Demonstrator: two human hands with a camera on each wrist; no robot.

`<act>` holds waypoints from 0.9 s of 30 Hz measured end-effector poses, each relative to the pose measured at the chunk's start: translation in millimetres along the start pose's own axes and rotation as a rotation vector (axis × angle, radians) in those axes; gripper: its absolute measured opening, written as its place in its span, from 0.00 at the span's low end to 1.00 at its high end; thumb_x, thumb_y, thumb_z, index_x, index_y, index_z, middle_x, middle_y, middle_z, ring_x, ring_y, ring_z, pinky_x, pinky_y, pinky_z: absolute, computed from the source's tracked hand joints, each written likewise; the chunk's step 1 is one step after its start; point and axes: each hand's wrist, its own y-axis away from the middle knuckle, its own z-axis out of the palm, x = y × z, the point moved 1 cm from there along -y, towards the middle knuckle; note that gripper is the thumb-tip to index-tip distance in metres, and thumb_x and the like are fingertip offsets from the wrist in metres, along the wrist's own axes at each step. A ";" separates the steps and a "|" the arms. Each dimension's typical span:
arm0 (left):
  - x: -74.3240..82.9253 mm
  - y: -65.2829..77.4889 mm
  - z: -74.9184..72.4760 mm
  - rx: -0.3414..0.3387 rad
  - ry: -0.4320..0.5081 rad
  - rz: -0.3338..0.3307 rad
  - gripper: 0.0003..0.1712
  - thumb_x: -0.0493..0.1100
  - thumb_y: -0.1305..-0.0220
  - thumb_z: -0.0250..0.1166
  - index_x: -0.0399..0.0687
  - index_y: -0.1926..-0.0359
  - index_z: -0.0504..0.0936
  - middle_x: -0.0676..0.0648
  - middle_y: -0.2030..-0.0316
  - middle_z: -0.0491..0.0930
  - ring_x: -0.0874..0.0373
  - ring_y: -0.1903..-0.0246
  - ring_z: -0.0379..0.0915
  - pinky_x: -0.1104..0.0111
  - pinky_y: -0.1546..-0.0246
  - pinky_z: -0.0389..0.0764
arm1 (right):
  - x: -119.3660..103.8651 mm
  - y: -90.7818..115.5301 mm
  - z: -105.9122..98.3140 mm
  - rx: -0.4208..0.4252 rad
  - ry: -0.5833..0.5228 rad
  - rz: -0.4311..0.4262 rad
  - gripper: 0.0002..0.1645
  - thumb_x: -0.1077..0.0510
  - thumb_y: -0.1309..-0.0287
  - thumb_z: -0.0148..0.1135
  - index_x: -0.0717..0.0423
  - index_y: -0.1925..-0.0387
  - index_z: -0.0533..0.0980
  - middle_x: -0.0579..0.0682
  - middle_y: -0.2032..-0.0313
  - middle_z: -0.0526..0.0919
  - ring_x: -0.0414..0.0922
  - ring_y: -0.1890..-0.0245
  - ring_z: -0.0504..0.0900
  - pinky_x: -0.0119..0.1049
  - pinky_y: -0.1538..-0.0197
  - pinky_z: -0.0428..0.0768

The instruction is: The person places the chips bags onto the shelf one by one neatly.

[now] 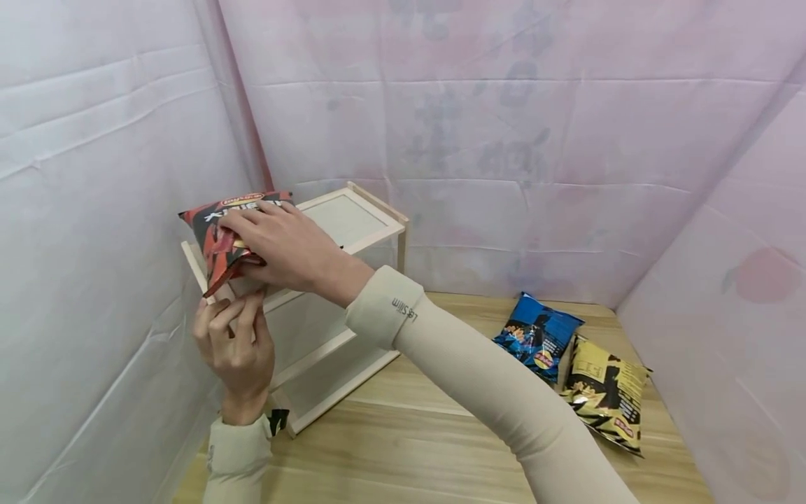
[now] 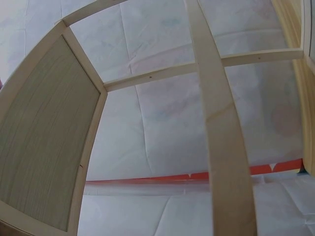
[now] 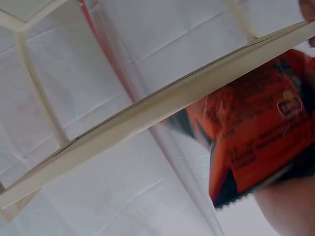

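Observation:
A red and black chip bag (image 1: 213,241) lies at the top left end of a pale wooden shelf (image 1: 343,343). My right hand (image 1: 296,245) grips the bag from above, thumb below and fingers spread over its front. In the right wrist view, the bag's printed red back (image 3: 261,118) shows beside a wooden bar (image 3: 147,110). Just under the bag, my left hand (image 1: 236,343) has its fingers curled at the shelf's near left corner, holding the frame. The left wrist view shows the shelf's bars (image 2: 219,128) and a side panel (image 2: 47,132), but not the hand.
On the wooden table (image 1: 390,448), a blue chip bag (image 1: 541,339) and a yellow one (image 1: 607,392) lie close together at the right. White cloth walls (image 1: 472,140) surround the table, and the shelf's left end stands near the left one (image 1: 107,245).

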 end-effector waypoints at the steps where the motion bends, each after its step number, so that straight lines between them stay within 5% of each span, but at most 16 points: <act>1: 0.2 -0.1 -0.6 -0.004 0.000 0.002 0.12 0.23 0.45 0.72 0.37 0.61 0.90 0.37 0.62 0.82 0.40 0.51 0.75 0.50 0.26 0.72 | 1.7 -0.2 1.1 -0.022 -0.001 -0.016 0.40 0.34 0.31 0.65 0.42 0.25 0.67 0.40 0.26 0.75 0.44 0.23 0.71 0.42 0.23 0.71; 12: 4.7 -3.1 -5.2 -0.012 -0.025 -0.008 0.12 0.19 0.52 0.72 0.33 0.66 0.87 0.34 0.64 0.79 0.40 0.50 0.75 0.51 0.25 0.72 | 16.4 -0.1 6.5 -0.192 -0.112 -0.062 0.53 0.26 0.34 0.60 0.39 0.16 0.54 0.39 0.16 0.57 0.45 0.14 0.53 0.48 0.12 0.50; 19: 9.5 3.2 3.5 -0.028 -0.015 -0.005 0.14 0.22 0.48 0.74 0.37 0.61 0.90 0.35 0.64 0.80 0.40 0.46 0.77 0.50 0.26 0.72 | 35.6 25.8 4.8 -0.080 -0.243 -0.011 0.52 0.23 0.37 0.61 0.34 0.18 0.58 0.41 0.15 0.55 0.47 0.13 0.49 0.50 0.12 0.46; 27: 11.4 6.3 9.8 -0.042 0.014 -0.006 0.13 0.23 0.46 0.73 0.38 0.59 0.90 0.35 0.63 0.80 0.40 0.48 0.76 0.50 0.25 0.71 | 42.8 38.5 11.3 -0.046 -0.233 -0.007 0.41 0.30 0.28 0.56 0.35 0.19 0.63 0.46 0.18 0.63 0.50 0.16 0.57 0.47 0.13 0.54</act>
